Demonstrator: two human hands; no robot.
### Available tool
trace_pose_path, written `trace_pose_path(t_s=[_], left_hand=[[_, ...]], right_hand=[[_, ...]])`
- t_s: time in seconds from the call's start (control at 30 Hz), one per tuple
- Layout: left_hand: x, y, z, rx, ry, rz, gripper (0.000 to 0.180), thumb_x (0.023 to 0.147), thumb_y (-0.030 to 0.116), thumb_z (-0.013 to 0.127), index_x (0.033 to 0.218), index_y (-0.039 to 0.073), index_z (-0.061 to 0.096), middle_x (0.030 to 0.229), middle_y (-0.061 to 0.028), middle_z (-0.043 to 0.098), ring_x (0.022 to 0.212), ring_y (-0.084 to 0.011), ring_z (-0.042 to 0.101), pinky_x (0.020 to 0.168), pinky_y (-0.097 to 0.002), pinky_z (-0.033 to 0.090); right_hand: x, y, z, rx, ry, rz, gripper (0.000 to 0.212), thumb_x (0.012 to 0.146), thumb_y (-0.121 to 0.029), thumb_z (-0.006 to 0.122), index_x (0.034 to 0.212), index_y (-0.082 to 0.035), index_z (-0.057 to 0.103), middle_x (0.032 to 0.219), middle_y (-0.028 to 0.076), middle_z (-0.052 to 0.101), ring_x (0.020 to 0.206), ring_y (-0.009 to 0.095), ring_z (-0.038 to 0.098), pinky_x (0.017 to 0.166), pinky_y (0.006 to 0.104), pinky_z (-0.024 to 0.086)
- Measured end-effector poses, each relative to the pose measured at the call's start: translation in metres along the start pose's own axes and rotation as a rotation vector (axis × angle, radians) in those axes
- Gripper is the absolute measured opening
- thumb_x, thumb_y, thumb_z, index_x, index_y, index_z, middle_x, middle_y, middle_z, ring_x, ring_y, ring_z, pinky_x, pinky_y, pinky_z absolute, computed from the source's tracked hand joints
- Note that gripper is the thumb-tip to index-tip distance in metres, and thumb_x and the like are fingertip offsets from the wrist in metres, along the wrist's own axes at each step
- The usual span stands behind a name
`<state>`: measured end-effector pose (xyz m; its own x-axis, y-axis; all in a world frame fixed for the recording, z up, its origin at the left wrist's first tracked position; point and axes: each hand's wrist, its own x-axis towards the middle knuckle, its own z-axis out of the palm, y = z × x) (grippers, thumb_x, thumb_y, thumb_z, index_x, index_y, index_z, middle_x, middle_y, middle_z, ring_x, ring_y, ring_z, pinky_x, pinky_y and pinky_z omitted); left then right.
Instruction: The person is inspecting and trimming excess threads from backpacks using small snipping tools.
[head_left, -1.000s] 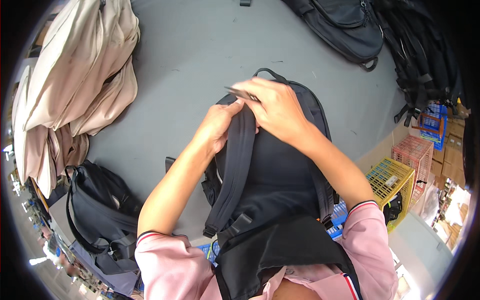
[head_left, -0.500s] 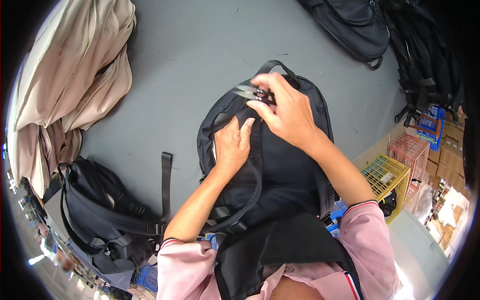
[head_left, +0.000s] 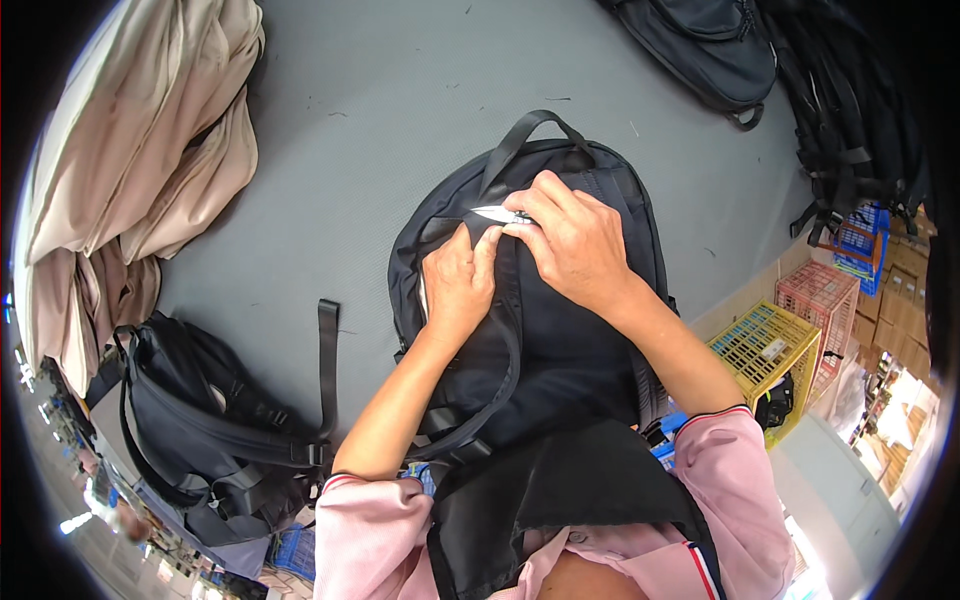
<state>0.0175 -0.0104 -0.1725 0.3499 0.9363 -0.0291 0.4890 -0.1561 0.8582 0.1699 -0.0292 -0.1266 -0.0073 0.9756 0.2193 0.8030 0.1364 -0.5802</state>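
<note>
A black backpack (head_left: pixel 575 350) lies on the grey table in front of me, its top handle (head_left: pixel 545 125) pointing away. My left hand (head_left: pixel 460 280) is closed on the upper end of a black shoulder strap (head_left: pixel 508 290), thumb pressed to the forefinger. Just right of it, my right hand (head_left: pixel 580 240) grips small thread snips (head_left: pixel 492 213). Their silver blades point left, over the strap above my left fingertips. Most of the snips' handle is hidden in my right fingers. Whether a thread lies between the blades is too small to tell.
Beige fabric pieces (head_left: pixel 150 130) hang in a heap at the left. Another black backpack (head_left: pixel 210 420) lies near left, its loose strap across the table (head_left: pixel 300 210). More black bags (head_left: pixel 700 60) lie far right. Yellow (head_left: pixel 765 345) and pink crates (head_left: pixel 825 300) stand beyond the right edge.
My right hand has come down slightly and closer to the left fingers, bringing the snips to the strap. The backpack's top handle has risen more upright. My left hand keeps its hold.
</note>
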Motion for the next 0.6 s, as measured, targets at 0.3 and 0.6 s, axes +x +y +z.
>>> trace_pose_path(t_s=[0.3, 0.6], left_hand=[[0.0016, 0.0042, -0.0019, -0.001, 0.006, 0.003, 0.025, 0.09, 0.02, 0.058, 0.078, -0.001, 0.054, 0.059, -0.0177, 0.055, 0.055, -0.0368, 0.056, 0.051, -0.041, 0.043], [0.0016, 0.0028, -0.0025, -0.004, 0.001, -0.01, 0.025, 0.091, 0.023, 0.056, 0.082, -0.001, 0.056, 0.061, -0.0175, 0.056, 0.056, -0.0365, 0.057, 0.052, -0.0408, 0.044]], right_hand=[[0.002, -0.0009, -0.0035, 0.104, -0.032, 0.117, 0.012, 0.075, -0.008, 0.066, 0.086, -0.007, 0.061, 0.078, 0.004, 0.055, 0.059, 0.022, 0.055, 0.053, 0.0317, 0.044], [0.0017, 0.0003, -0.0046, 0.103, -0.051, 0.127, 0.013, 0.074, -0.007, 0.067, 0.086, -0.006, 0.061, 0.077, 0.003, 0.054, 0.061, 0.022, 0.055, 0.054, 0.0317, 0.044]])
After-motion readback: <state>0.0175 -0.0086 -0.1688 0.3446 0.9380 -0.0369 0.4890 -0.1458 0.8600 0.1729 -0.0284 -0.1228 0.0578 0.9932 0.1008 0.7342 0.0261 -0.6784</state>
